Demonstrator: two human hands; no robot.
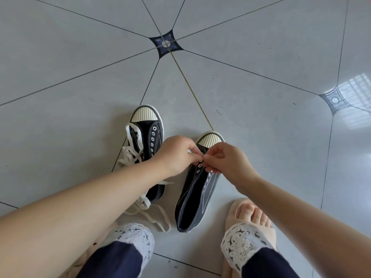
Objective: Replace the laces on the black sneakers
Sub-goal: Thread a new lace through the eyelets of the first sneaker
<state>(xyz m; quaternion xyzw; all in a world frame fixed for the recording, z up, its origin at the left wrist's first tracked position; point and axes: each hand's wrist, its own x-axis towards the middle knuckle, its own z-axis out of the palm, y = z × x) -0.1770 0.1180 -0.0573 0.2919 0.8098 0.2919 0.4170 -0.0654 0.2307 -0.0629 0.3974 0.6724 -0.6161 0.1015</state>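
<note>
Black sneakers [193, 199], white laces [130, 155], forearm [100, 197] across one

The left forearm [100, 197] covers the middle of the left sneaker [148, 129], the left hand [176, 153] and right hand [226, 161] hide the far eyelets of the right sneaker [197, 195] and whatever they pinch, and the near edge crops both arms.

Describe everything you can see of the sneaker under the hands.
The sneaker is black canvas with white stitching, a ribbed cream toe cap and metal eyelets, the visible ones unlaced. It lies on the tiled floor, toe pointing away, opening toward the person. The right hand pinches at its front eyelets; the left hand meets it there, pinching a white bit, probably a lace end.
</note>
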